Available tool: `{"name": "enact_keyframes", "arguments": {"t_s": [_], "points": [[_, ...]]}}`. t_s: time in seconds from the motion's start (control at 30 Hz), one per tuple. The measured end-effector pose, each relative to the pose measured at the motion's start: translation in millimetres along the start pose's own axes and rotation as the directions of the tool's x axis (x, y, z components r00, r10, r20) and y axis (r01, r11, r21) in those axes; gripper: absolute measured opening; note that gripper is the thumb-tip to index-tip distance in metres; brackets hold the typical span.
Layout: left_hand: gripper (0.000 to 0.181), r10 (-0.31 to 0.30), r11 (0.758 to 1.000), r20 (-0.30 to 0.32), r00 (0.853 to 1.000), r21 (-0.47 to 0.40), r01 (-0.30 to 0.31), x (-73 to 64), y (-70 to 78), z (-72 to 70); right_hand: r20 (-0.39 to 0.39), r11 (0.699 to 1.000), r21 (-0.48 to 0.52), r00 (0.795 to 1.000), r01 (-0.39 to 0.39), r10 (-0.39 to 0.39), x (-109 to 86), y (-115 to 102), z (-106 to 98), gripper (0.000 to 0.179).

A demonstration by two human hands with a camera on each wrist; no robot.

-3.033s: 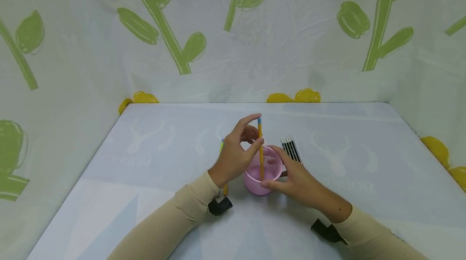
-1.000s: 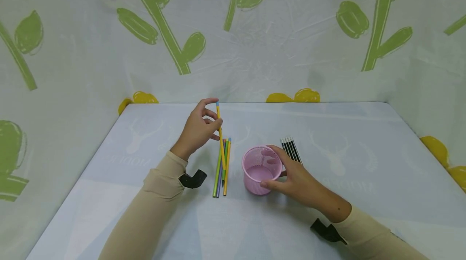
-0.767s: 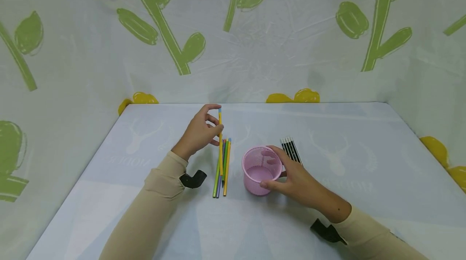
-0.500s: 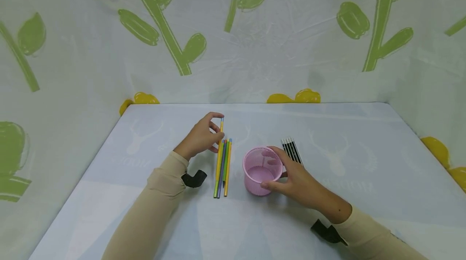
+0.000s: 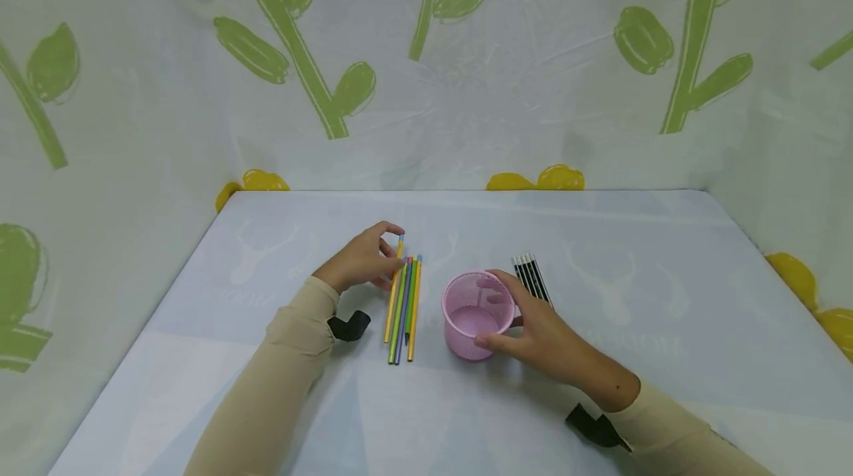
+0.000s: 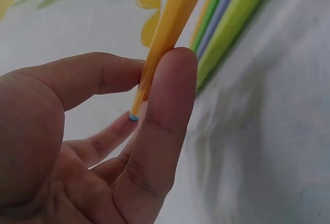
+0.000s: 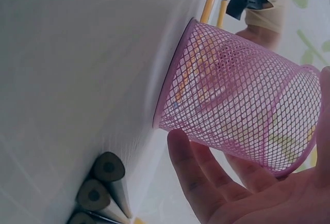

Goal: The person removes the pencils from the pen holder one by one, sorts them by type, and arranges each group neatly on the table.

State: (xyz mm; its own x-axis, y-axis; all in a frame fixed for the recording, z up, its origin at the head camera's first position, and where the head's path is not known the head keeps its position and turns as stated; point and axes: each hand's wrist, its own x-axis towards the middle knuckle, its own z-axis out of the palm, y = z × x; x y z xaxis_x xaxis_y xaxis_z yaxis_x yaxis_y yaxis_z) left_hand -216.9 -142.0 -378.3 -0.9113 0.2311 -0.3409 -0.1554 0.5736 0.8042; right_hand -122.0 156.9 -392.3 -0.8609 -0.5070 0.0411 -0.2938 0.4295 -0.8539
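In the head view my left hand [image 5: 360,260] pinches a yellow-orange pencil [image 5: 391,306] near its blue end, between thumb and fingers. That pencil slants down along the left side of a row of coloured pencils [image 5: 406,313], green, purple and yellow. Whether its lower end touches the table cannot be told. The left wrist view shows the thumb pressed to the held pencil [image 6: 172,17]. To the right, my right hand [image 5: 553,332] holds a pink mesh pencil cup [image 5: 466,346], upright, thumb at the near rim and fingers round the far side. Its pink floor shows inside.
Behind the right hand several black pencils [image 5: 532,277] lie side by side, partly hidden; their ends [image 7: 94,194] show in the right wrist view. Everything rests on a pale printed tabletop [image 5: 266,357], with a leaf-patterned wall [image 5: 506,91] at the back.
Three seconds ago my left hand held the yellow-orange pencil upright in the cup. It has since moved left and lowered the pencil beside the coloured row. The right hand and cup stay put.
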Motion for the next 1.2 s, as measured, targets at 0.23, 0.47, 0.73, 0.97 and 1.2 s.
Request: {"name": "enact_keyframes", "arguments": {"t_s": [0.23,0.47,0.73,0.97,1.2], "points": [[0.060,-0.057,0.998,0.022,0.998,0.009,0.057,6.9,-9.4,-1.4,0.004,0.999,-0.019,1.000,-0.028,0.028,1.3,-3,0,0.088],[0.059,-0.069,0.998,0.056,0.996,0.005,0.069,8.0,-12.6,-0.5,-0.003,0.998,-0.029,0.999,-0.052,0.052,-0.6,-3,-1,0.089],[0.060,-0.059,0.998,0.073,0.996,0.013,0.058,7.7,-17.8,3.1,0.001,0.996,-0.017,0.996,-0.092,0.092,-4.8,-4,4,0.091],[0.061,-0.059,0.998,0.054,0.997,0.042,0.057,7.1,-17.4,1.4,0.000,0.997,-0.026,0.997,-0.071,0.071,-2.7,-4,5,0.090],[0.060,-0.052,0.995,0.046,0.998,0.084,0.048,7.6,-13.8,1.5,-0.005,0.998,-0.035,0.998,-0.058,0.058,-1.8,-5,1,0.090]]}}
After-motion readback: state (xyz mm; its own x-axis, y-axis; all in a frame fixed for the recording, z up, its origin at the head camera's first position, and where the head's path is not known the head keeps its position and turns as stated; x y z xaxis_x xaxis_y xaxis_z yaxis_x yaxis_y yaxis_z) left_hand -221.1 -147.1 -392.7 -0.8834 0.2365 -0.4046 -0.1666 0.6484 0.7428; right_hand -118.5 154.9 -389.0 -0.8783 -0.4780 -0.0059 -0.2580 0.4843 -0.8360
